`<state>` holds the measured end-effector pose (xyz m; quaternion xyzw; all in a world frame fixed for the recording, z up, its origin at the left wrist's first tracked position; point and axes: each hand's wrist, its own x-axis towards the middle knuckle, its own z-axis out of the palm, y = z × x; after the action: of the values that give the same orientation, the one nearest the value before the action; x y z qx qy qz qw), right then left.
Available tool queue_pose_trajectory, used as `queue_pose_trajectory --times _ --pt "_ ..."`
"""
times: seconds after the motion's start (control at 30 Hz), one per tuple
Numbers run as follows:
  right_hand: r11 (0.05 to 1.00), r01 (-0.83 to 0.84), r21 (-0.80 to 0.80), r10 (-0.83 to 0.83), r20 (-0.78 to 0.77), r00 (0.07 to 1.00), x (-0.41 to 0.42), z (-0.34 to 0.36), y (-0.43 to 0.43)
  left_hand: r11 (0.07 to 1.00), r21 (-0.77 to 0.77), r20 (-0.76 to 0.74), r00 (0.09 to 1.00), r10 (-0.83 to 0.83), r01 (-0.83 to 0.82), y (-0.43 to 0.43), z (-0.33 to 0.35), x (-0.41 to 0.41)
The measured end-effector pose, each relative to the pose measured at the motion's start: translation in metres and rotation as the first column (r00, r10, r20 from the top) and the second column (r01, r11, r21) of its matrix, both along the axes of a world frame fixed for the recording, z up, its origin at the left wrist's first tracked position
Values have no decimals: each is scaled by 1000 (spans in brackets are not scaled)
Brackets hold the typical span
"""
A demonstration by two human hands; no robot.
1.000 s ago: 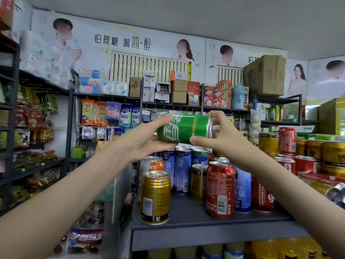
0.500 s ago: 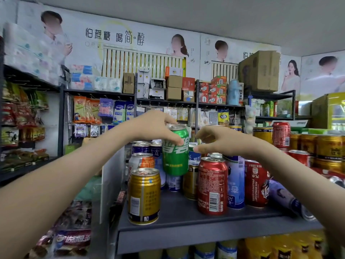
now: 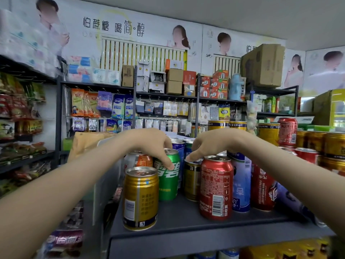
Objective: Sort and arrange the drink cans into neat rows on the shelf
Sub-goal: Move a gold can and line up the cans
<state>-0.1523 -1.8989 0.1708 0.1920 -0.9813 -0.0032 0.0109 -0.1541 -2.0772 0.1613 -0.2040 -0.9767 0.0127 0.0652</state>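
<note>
Grey metal shelf [image 3: 186, 219] is carrying mixed upright cans. My left hand [image 3: 147, 144] is gripping the green can [image 3: 168, 182] from above, fingers curled round its top. That can is standing just behind the gold can [image 3: 140, 198] at the shelf's front left corner. My right hand [image 3: 214, 144] is hanging loosely curled, holding nothing, thumb touching the dark can [image 3: 192, 181] beside the red can [image 3: 215, 187]. Store racks [image 3: 168, 96] of boxes and packets are lining the back wall under posters [image 3: 115, 28].
</note>
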Motion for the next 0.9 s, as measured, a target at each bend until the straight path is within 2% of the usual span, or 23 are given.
queue_pose_trajectory --times 0.2,0.43,0.53,0.73,0.9 --pt "999 34 38 -38 111 993 -18 7 -9 997 14 -9 997 -74 74 -5 0 -4" --pt "991 94 96 -111 189 976 -22 8 -18 978 65 -157 970 -188 200 -18 0 -11" --pt "986 133 97 -151 223 963 -18 9 -25 966 104 -153 963 -222 239 -22 -3 -13" --pt "978 207 3 -202 244 949 -16 10 -31 942 167 -104 956 -276 290 -24 -10 -17" --pt "981 162 -104 -119 333 935 -22 17 -27 931 192 -95 950 -296 310 -25 -10 -16"
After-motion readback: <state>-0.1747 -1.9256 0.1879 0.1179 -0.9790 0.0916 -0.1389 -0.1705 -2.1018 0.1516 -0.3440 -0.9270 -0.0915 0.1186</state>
